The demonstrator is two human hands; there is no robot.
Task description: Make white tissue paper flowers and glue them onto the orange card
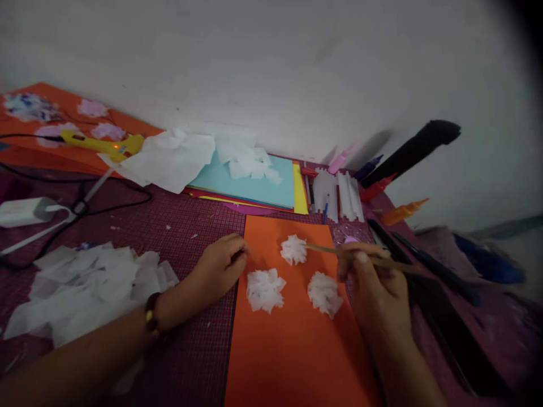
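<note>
An orange sheet of paper [292,356] lies lengthwise in front of me, with three white tissue-paper flowers on it: an upper one [292,249], a lower left one [265,290] and a lower right one [324,294]. My right hand [377,282] grips a thin wooden stick [322,249], whose tip touches the upper flower or is just beside it. At the sheet's left edge is my left hand [223,264], fingers curled in; whether they hold anything is hidden. A loose pile of white tissue squares [97,288] lies left of that arm.
At the back left lie a yellow glue gun [108,146], its black cord [123,210] and another decorated orange sheet [139,129]. Tissue sheets [173,161] top stacked coloured paper [254,183]. On the right are paint tubes [405,212], scissors [436,265] and a long black object [453,333].
</note>
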